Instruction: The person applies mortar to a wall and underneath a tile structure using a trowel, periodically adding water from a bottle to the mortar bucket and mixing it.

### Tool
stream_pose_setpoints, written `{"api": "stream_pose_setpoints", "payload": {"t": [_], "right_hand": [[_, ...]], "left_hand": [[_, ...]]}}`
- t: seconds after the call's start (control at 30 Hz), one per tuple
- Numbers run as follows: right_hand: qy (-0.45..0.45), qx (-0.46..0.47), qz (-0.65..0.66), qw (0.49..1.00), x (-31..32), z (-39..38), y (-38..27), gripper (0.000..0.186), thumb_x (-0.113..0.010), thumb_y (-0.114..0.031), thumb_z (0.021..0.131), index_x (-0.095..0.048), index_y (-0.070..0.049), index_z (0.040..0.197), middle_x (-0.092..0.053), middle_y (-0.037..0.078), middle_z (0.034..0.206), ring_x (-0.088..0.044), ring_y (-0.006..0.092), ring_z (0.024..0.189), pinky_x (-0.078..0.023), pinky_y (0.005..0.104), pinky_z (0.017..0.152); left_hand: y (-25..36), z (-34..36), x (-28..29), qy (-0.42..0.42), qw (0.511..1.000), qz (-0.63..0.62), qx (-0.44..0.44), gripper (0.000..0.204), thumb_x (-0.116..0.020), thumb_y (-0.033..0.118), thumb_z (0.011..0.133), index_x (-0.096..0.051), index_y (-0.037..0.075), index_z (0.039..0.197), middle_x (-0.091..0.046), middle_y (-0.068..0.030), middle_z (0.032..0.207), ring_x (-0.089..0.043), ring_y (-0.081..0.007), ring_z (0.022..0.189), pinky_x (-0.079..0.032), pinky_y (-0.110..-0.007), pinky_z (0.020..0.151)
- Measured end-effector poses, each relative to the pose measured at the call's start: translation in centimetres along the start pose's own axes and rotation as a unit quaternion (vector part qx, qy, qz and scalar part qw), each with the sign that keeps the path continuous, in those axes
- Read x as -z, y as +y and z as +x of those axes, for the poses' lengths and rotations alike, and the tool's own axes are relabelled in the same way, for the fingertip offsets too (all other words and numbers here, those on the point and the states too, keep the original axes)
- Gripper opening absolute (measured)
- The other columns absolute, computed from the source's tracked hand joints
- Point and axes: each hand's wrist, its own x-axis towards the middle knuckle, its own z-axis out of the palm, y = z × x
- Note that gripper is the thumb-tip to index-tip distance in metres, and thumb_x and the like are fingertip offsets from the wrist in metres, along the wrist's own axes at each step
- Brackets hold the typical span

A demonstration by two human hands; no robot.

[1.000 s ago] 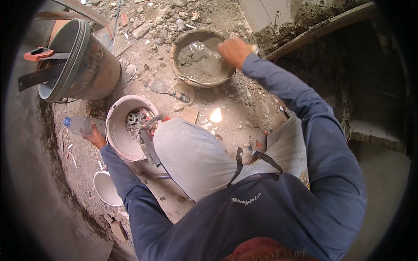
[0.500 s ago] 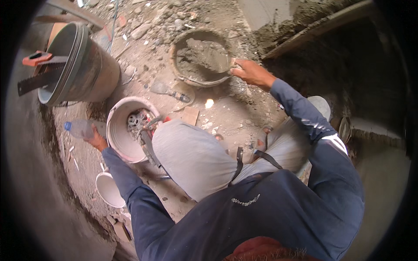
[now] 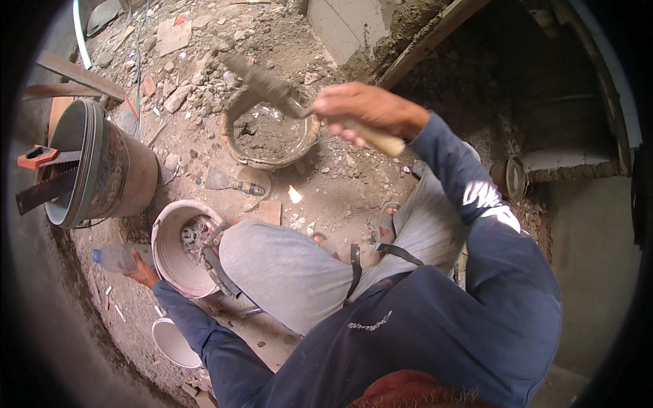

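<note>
My right hand (image 3: 367,109) grips a wooden-handled trowel (image 3: 262,85), raised over the rim area of a round basin (image 3: 269,139) of wet grey mortar; its blade carries mortar. Low at the left, my left hand (image 3: 141,270) holds a clear plastic bottle (image 3: 115,257) with a blue cap, lying sideways beside a pinkish bucket (image 3: 175,268) containing white fittings and other clutter. A scraper (image 3: 248,187) lies on the ground below the basin.
A large bucket (image 3: 122,170) with saws (image 3: 41,187) stands at left, a small white bucket (image 3: 173,340) below. Rubble (image 3: 177,95) covers the ground behind. A mortar-smeared block (image 3: 343,24) and wooden plank (image 3: 422,44) border a dark recess at upper right. Boards (image 3: 88,75) lean at upper left.
My right hand has lifted the trowel out of the basin with mortar on its blade. The view has shifted, so the scene sits lower and leftward. My left hand still holds the bottle.
</note>
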Motion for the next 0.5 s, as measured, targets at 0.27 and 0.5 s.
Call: {"api": "stream_pose_setpoints", "payload": {"t": [0.27, 0.5], "right_hand": [[0.387, 0.208, -0.184, 0.879, 11.0, -7.3, -7.0, 0.033, -0.054, -0.040, 0.099, -0.058, -0.006, 0.097, -0.051, 0.001, 0.066, -0.052, 0.0099, 0.048, -0.045, 0.0269, 0.040], [0.122, 0.085, -0.458, 0.876, 7.8, 0.2, -7.3, 0.030, -0.060, -0.037, 0.096, -0.060, -0.008, 0.102, -0.056, 0.003, 0.070, -0.057, 0.0122, 0.055, -0.046, 0.0281, 0.044]], "left_hand": [[-3.2, 0.7, 0.5, 0.004, 1.000, -0.007, -0.018, 0.087, -0.081, 0.036, 0.081, -0.034, -0.006, 0.142, -0.043, -0.0245, 0.143, -0.047, -0.0361, 0.127, -0.039, -0.046, 0.108], [-2.3, 1.1, -0.8, 0.010, 1.000, -0.010, -0.005, 0.092, -0.083, 0.041, 0.078, -0.036, -0.002, 0.144, -0.044, -0.0254, 0.141, -0.047, -0.0375, 0.127, -0.040, -0.048, 0.107]]}}
